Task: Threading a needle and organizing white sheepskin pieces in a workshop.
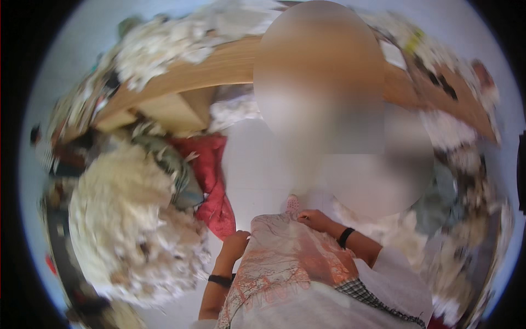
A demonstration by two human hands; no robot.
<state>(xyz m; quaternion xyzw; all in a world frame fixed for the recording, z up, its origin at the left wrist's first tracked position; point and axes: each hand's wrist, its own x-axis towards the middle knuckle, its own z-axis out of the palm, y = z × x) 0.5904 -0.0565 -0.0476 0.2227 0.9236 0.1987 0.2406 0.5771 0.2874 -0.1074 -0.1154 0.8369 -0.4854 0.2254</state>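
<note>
Both hands grasp one pale printed cloth [279, 263] w/ orange-red pattern, draped down the person's front: left hand [235, 244] clenched on its left edge, right hand [315, 219] pinching the top edge near a pink shoe [292, 205]. Judged early-stage: cloth gathered, not yet spread or folded. Approx. surroundings: big heap of off-white fluffy fibre [126, 219] at left, red fabric [211, 186] beside it, wooden board [208, 71] behind, another person (blurred) standing close ahead, crowding the white floor [252, 170].

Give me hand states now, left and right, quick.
Left hand: closed on the left edge of the patterned cloth.
Right hand: fingers curled, gripping the same cloth at its top edge.
</note>
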